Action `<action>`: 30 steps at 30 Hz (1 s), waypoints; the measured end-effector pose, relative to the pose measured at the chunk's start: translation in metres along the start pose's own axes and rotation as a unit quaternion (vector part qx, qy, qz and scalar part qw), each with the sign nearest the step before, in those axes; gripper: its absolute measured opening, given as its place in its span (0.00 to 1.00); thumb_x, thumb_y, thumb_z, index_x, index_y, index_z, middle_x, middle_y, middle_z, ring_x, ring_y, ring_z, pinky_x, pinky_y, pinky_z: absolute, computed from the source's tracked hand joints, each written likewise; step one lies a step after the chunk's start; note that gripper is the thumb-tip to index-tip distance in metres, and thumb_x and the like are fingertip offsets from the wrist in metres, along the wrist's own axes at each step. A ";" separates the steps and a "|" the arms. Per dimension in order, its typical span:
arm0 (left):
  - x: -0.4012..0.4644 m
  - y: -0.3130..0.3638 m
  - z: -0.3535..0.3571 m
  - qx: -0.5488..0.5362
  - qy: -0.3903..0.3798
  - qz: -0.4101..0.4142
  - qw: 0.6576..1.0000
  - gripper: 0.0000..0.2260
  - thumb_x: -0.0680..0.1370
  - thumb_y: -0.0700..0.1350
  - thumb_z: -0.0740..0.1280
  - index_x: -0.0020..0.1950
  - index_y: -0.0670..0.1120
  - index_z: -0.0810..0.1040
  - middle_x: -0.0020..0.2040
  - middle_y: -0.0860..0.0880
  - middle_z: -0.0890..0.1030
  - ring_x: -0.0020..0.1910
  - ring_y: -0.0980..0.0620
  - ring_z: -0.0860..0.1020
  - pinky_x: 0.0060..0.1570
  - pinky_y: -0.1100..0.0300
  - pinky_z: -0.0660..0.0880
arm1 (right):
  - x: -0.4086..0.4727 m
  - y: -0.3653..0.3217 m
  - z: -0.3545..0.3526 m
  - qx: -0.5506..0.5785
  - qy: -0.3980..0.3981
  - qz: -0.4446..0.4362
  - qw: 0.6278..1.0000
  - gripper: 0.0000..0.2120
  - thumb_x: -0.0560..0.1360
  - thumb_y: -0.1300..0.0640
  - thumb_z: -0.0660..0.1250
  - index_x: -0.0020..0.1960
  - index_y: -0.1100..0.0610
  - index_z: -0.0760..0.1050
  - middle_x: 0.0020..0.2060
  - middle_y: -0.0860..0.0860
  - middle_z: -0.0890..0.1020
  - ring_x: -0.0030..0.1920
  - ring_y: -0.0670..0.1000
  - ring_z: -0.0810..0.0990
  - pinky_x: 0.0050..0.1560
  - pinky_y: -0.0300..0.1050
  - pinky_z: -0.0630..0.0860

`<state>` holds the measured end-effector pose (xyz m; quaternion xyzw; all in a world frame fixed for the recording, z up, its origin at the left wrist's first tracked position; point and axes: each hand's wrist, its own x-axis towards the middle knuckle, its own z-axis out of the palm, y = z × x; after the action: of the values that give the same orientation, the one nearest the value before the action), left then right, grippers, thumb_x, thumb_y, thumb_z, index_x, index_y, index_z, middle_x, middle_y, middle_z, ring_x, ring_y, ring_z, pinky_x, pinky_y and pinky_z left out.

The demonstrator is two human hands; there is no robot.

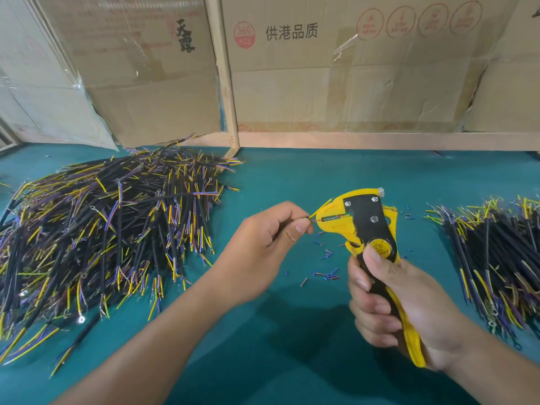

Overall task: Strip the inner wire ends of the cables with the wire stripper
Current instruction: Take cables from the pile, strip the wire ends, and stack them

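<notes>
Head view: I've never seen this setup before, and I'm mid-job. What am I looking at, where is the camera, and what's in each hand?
There is no robot here. A person works with bare hands, and the one picture comes from a camera worn on the head, looking forward and down.

The right hand grips the handles of a yellow and black wire stripper. The left hand pinches thin wire ends between thumb and fingers, and a thin red wire reaches into the stripper's head.

On the green table lie a big pile of cables to the left, a smaller pile to the right, and small bits of cut insulation between the hands. Cardboard boxes stand behind.
</notes>
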<state>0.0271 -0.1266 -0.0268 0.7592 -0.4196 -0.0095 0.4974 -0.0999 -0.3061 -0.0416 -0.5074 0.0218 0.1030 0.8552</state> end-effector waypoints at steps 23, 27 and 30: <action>0.007 -0.029 -0.068 0.029 0.049 -0.050 0.997 0.10 0.84 0.47 0.59 0.47 0.46 0.77 0.31 0.57 0.65 0.28 0.59 0.59 0.27 0.66 0.58 | 0.001 -0.025 -0.023 0.049 0.103 -0.085 0.990 0.15 0.76 0.47 0.64 0.40 0.57 0.68 0.26 0.50 0.63 0.21 0.47 0.61 0.20 0.41 0.63; 0.007 -0.017 -0.040 0.025 0.043 -0.047 0.998 0.17 0.81 0.55 0.62 0.40 0.44 0.76 0.32 0.49 0.63 0.30 0.53 0.60 0.28 0.58 0.57 | 0.007 -0.008 -0.023 -0.020 0.081 -0.069 0.994 0.16 0.80 0.47 0.63 0.47 0.60 0.78 0.38 0.58 0.79 0.36 0.56 0.78 0.40 0.52 0.78; 0.008 -0.011 -0.038 -0.004 0.076 -0.051 0.996 0.21 0.80 0.52 0.66 0.35 0.38 0.68 0.30 0.50 0.61 0.29 0.55 0.58 0.27 0.62 0.56 | 0.007 -0.005 -0.024 -0.008 0.051 -0.058 0.997 0.17 0.81 0.46 0.63 0.49 0.58 0.80 0.43 0.59 0.80 0.42 0.59 0.79 0.46 0.54 0.78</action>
<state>0.0558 -0.1016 -0.0131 0.7761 -0.3413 0.0208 0.5299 -0.0901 -0.3285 -0.0502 -0.5196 0.0352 0.0269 0.8533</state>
